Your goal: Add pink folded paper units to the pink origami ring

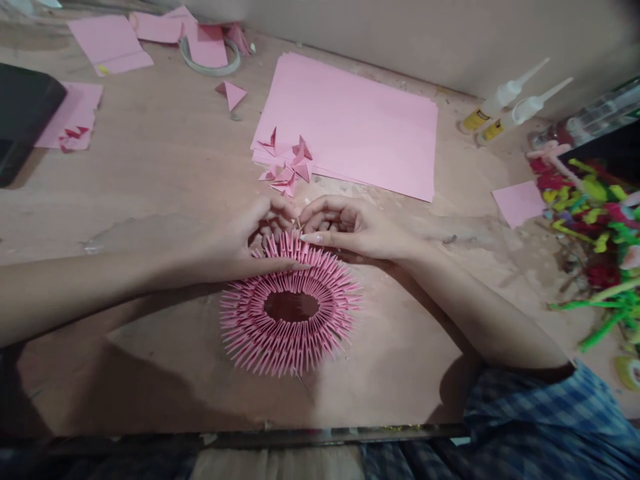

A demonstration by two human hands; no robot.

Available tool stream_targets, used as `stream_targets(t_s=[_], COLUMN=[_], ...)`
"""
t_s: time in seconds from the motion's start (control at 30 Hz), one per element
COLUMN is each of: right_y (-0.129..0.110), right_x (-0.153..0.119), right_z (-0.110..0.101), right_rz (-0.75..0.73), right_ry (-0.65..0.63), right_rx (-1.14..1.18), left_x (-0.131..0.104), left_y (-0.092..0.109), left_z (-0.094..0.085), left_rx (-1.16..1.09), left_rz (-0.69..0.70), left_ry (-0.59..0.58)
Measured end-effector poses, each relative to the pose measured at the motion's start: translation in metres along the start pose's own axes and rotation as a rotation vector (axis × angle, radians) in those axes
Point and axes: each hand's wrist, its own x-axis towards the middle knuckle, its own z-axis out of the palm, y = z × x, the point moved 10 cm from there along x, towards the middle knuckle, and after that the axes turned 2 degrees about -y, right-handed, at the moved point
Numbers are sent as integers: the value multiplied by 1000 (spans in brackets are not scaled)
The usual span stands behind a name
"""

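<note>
A round ring of many folded pink paper pieces (290, 347), with an open centre, lies on the table in front of me. My left hand (250, 243) grips its far left side, thumb laid across the top and fingers curled behind the rim. At the far edge of the ring, my right hand (345, 227) has its fingers bent towards the thumb, touching the pointed tips. Whatever sits between those fingertips is too small to make out. Several loose folded paper triangles (286, 179) lie just beyond my hands.
Behind the triangles is a stack of pink paper sheets (355, 127). Two glue bottles (493, 107) lean at the back right. Colourful pipe cleaners (605, 247) are heaped at the right. A tape ring (210, 67) and pink scraps (110, 43) lie back left, near a black object (25, 120).
</note>
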Motion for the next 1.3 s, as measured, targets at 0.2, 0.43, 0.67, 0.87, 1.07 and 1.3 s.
stream_targets(t_s=[0.2, 0.43, 0.67, 0.87, 1.07, 1.3], right_y=[-3, -6, -8, -7, -7, 0], right_x=[-2, -1, 0, 1, 1, 3], right_z=[4, 3, 5, 1, -17, -22], right_rz=[-27, -72, -176, -139, -115, -86], right_ry=[-169, -214, -203, -169, 87, 167], right_rx=[1, -108, -141, -108, 67, 80], left_x=[-4, -6, -5, 0, 27, 45], left_y=[1, -1, -7, -1, 11, -10], left_z=[1, -1, 1, -8, -64, -45], left_rx=[-27, -14, 15, -5, 594, 724], left_rz=[51, 29, 17, -29, 55, 23], left_ry=[29, 3, -5, -10, 160, -44])
